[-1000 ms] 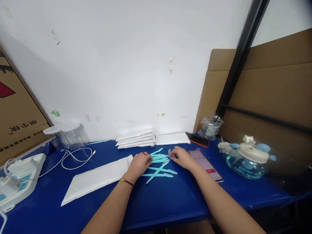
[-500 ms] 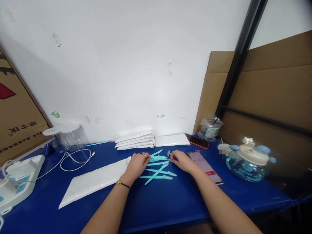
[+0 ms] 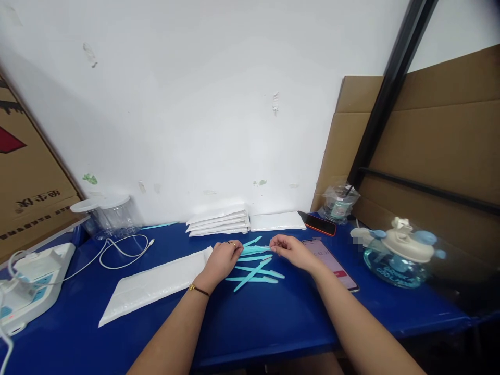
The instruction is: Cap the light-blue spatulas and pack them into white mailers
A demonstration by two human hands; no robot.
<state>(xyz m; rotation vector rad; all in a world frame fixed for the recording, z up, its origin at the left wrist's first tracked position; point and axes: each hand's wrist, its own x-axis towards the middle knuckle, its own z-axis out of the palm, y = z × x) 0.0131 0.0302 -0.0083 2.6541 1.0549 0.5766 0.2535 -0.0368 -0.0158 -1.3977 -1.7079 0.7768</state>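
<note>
Several thin teal plastic sticks point(image 3: 254, 271) lie scattered on the blue table point(image 3: 258, 323) in front of me. My left hand point(image 3: 223, 259) and my right hand point(image 3: 289, 249) are both closed in a pinch on a small bunch of teal sticks point(image 3: 255, 249), one hand at each end, lifted just off the pile. A ring shows on my left hand and a thin bracelet sits on that wrist.
A white padded envelope point(image 3: 156, 284) lies left of my hands; a stack of them point(image 3: 219, 223) rests against the wall. Two phones point(image 3: 332, 260) point(image 3: 317, 222) lie to the right, beside a glass water jug point(image 3: 398, 255). Clear jars point(image 3: 105, 216), a white cable and a white device point(image 3: 27, 289) stand left.
Both hands have drawn closer together and lifted slightly, gathering a few sticks between them. The view shifted a little.
</note>
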